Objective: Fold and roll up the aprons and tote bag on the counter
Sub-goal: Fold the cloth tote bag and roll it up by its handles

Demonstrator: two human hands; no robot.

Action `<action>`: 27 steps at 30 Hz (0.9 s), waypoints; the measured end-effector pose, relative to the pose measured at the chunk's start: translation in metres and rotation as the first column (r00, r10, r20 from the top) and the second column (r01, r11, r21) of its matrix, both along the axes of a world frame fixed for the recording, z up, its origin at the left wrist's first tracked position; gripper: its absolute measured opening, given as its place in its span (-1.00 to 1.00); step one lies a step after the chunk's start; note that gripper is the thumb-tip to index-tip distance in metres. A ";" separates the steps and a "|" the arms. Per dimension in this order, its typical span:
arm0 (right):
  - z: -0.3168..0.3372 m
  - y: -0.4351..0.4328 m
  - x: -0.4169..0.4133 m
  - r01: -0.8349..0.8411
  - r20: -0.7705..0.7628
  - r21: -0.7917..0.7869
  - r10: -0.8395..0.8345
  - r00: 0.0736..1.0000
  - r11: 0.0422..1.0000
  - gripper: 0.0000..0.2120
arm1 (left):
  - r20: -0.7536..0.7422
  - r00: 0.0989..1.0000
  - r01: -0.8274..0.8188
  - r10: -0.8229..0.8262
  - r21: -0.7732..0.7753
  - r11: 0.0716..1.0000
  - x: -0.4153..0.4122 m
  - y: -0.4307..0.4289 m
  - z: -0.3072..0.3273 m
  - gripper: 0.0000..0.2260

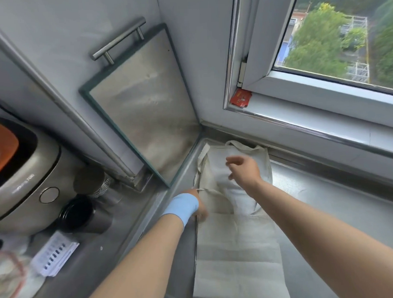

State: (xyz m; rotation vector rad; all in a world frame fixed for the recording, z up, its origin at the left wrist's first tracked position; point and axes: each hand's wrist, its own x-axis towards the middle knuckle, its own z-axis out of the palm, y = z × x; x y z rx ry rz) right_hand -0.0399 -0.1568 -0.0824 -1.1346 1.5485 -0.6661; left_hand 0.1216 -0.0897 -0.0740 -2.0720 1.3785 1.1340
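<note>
The cloth (238, 248) at lower centre is judged soft and light, best taken by its edges. The right hand (243, 171) is released; the left hand's (200, 210) grip cannot be told.

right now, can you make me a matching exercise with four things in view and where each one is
Things:
1 tote bag
2 red packet
3 rice cooker
4 black cup

Places:
a in the corner of the window frame
b cut off by the left edge of the view
c on the counter just below the window
d right beside the rice cooker

Pairs: 1-c; 2-a; 3-b; 4-d
</note>
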 end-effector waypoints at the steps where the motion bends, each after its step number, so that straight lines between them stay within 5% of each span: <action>1: 0.000 0.001 -0.011 0.069 -0.085 -0.070 -0.075 0.994 0.995 -0.69 | 0.064 0.998 0.004 0.003 -0.116 0.993 -0.004 -0.005 0.002 -0.71; 5: -0.003 0.007 -0.066 0.265 -0.418 -0.067 -0.268 0.868 0.962 -0.85 | 0.005 0.999 -0.029 0.036 -0.449 0.893 -0.034 -0.029 0.008 -0.82; 8: -0.012 0.015 -0.100 0.264 -0.540 0.158 -0.141 0.830 0.952 -0.65 | -0.108 0.993 -0.013 -0.046 -0.490 0.871 -0.070 -0.038 0.009 -0.82; 10: -0.019 0.020 -0.107 0.160 -0.473 0.229 -0.034 0.880 0.960 -0.60 | -0.177 0.981 -0.019 -0.079 -0.494 0.869 -0.089 -0.041 0.008 -0.85; 15: -0.023 0.023 -0.105 0.172 -0.166 0.088 -0.156 0.974 0.981 -0.88 | -0.298 0.945 -0.030 -0.136 -0.491 0.870 -0.119 -0.064 -0.001 -0.78; 19: -0.018 0.022 -0.103 -0.009 -0.199 -0.085 -0.008 0.980 0.996 -0.91 | -0.389 0.921 -0.161 0.006 -0.369 0.915 -0.137 -0.090 0.005 -0.73; 22: -0.016 0.023 -0.104 -0.175 -0.243 -0.129 0.140 0.960 0.976 -0.84 | -0.239 0.971 -0.060 -0.020 -0.323 0.944 -0.150 -0.107 0.010 -0.69; 27: -0.025 0.024 -0.116 -0.122 -0.145 -0.035 0.115 0.983 0.992 -0.64 | -0.022 0.994 0.094 -0.107 -0.325 0.941 -0.159 -0.127 0.012 -0.92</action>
